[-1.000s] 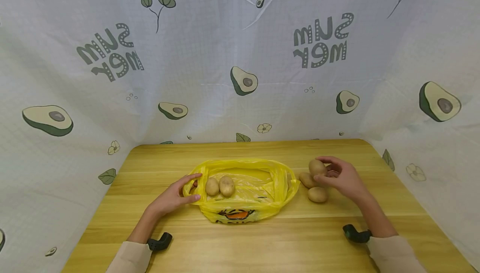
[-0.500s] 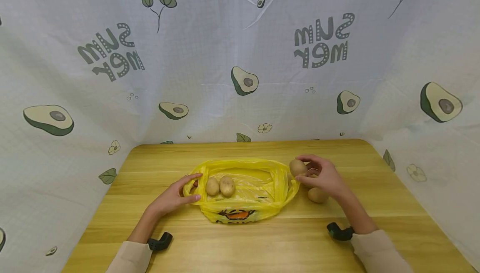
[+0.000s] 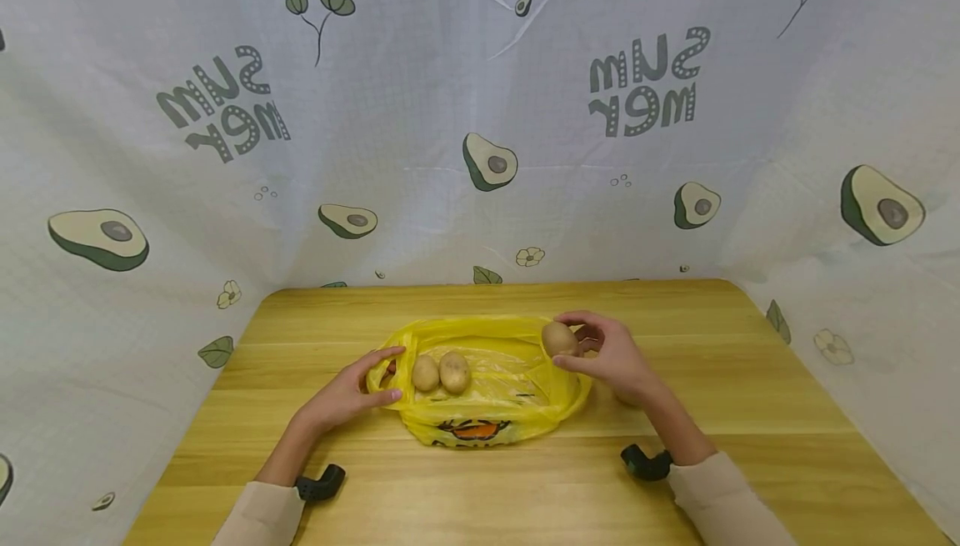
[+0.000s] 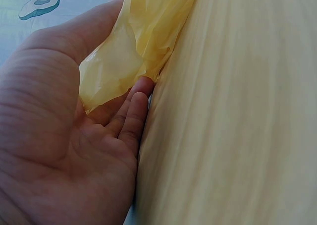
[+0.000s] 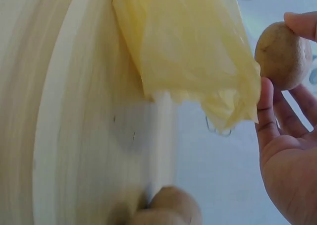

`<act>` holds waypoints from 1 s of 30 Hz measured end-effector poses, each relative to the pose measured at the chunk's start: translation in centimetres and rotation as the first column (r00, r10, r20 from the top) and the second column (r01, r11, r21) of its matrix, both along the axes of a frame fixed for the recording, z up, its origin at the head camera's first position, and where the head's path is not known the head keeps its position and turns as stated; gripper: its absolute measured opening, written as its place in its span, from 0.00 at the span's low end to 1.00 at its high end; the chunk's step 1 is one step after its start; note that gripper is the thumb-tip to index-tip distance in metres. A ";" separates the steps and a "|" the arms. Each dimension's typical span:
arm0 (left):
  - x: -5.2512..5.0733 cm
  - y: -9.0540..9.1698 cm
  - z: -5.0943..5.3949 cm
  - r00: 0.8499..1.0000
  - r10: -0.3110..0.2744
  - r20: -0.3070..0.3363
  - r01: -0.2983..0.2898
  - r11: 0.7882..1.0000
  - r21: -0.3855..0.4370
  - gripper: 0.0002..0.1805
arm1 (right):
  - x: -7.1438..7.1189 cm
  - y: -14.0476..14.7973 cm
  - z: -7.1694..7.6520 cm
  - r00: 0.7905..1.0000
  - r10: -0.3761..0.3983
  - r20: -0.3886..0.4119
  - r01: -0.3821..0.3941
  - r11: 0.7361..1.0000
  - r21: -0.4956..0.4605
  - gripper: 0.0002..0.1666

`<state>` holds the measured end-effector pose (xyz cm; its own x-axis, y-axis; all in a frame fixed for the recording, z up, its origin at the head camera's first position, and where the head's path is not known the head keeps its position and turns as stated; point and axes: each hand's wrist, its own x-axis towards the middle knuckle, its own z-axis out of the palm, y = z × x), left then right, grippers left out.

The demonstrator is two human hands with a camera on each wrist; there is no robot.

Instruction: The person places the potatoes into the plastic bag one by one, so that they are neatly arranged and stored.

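Where my sleeves (image 3: 258, 514) end: a dark camera (image 3: 321, 483) sits on each wrist, nearer me than the bag (image 3: 536, 428).
Left hand (image 3: 352, 386): I hold the bag's left end between thumb and fingers, some of them passing through its handle.
Right hand (image 3: 611, 356): I pinch one potato (image 3: 560, 339) between thumb and fingertips.
Held potato: raised at the right end of the bag's mouth; whether it touches the plastic I cannot tell.
Bag: yellow, mouth wide open and facing up, black and orange print on the side toward me.
Inner potatoes (image 3: 454, 373): two, side by side in the bag's left half.
Loose potatoes (image 5: 176, 205): two, off the bag's right end, blurred, mostly behind my right arm in the head view.
Table (image 3: 465, 500): wood-grained, under the bag and reaching past it all round.
Cloth (image 3: 420, 96): pale, hanging beyond the bag and to both sides, with avocados and mirrored "summer" lettering.
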<state>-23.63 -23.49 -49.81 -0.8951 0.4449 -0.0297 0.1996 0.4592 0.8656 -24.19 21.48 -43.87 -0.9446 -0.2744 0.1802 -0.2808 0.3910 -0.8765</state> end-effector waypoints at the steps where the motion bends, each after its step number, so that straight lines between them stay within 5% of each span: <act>1: 0.0 0.0 0.0 1.000 0.002 0.000 -0.002 1.000 0.000 0.39 | 0.0 -0.3 0.0 1.000 -0.004 -0.004 0.004 1.000 0.002 0.34; 12: -0.1 -0.1 -0.2 1.000 -0.002 -0.017 0.002 1.000 -0.006 0.39 | -0.3 -3.7 0.1 0.996 0.065 -0.057 -0.063 0.997 0.035 0.32; 30: -0.1 -0.1 -0.1 1.000 -0.001 -0.021 0.001 1.000 -0.011 0.39 | -1.0 -7.7 -2.1 0.991 0.135 0.024 -0.135 0.990 0.031 0.31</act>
<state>-23.71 -23.54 -49.93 -0.8951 0.4456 -0.0163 0.2178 0.4689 0.8560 -25.21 13.76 -46.01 -0.9020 -0.4050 0.1493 -0.3143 0.3791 -0.8703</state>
